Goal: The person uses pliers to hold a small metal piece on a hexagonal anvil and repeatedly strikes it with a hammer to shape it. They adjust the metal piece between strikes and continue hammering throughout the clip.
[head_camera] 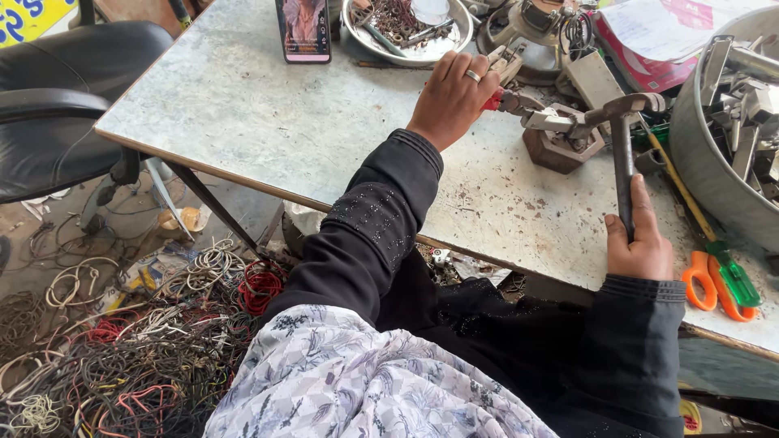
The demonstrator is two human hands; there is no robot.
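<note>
My left hand (451,97), with a ring on one finger, is closed around red-handled pliers (507,100) whose jaws clamp a small metal part (550,120) on top of a brown block (558,150). My right hand (639,243) grips the handle of a metal hammer (623,150). The hammer's head rests over the metal part and the block. Both black sleeves reach over the worn grey table (268,122).
A phone (303,29) and a round metal dish of scrap (406,28) sit at the far edge. A large metal tub of parts (726,122) stands at the right, with orange scissors (712,285) and a green-handled screwdriver (733,274) near it. Tangled wires (138,341) cover the floor beside a black chair (57,105).
</note>
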